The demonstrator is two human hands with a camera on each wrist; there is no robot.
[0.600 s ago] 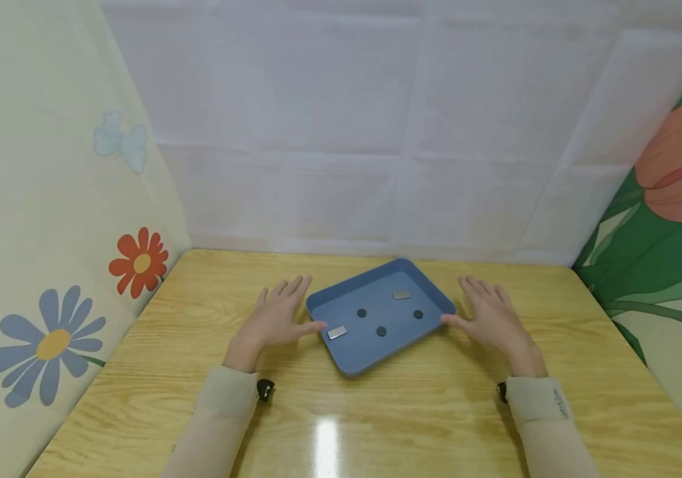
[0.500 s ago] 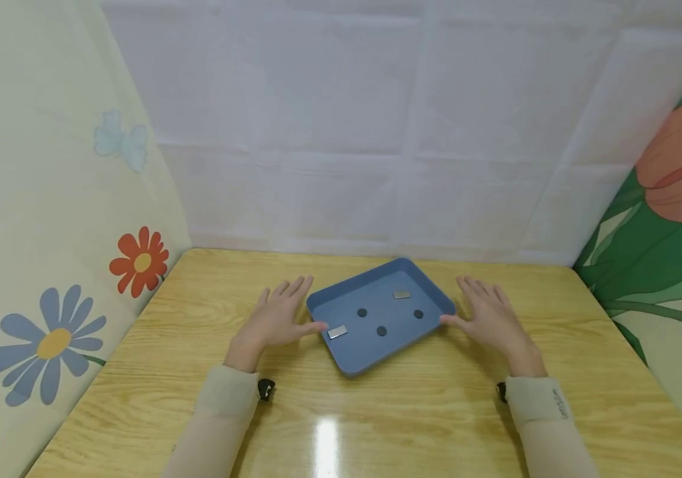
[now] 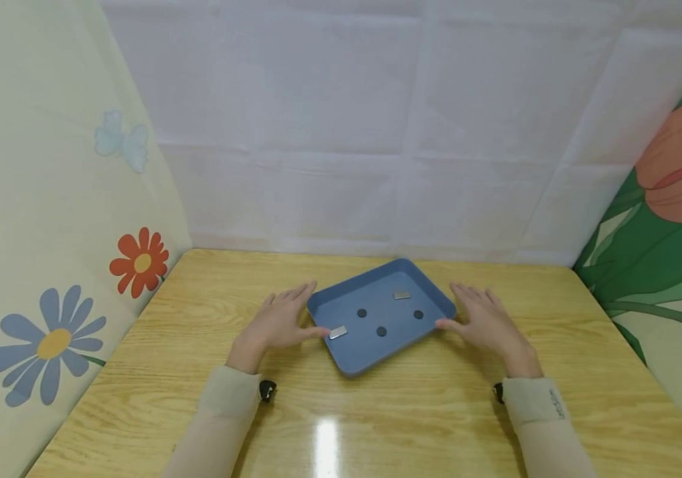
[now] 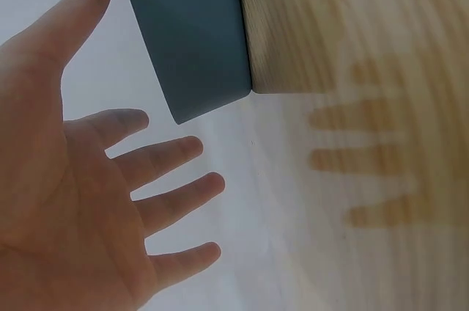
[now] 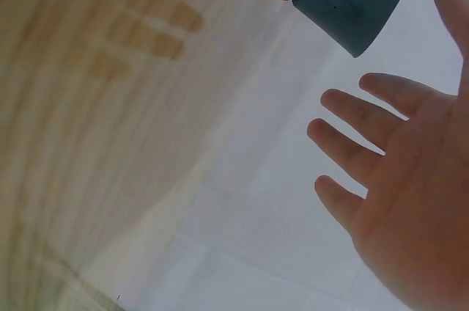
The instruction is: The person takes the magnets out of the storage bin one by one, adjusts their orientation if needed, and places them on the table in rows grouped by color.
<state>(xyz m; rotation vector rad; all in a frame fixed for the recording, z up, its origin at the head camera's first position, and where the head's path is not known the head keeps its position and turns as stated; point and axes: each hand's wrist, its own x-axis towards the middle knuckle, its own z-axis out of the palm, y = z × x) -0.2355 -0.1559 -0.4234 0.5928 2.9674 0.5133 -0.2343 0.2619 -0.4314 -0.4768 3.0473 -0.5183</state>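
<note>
At bench centre the blue tray (image 3: 376, 345) lies between both hands, long axis from 8 to 2 o'clock; left hand (image 3: 276, 323) and right hand (image 3: 484, 324), fingers spread and unclenched, flank it equally near.
</note>
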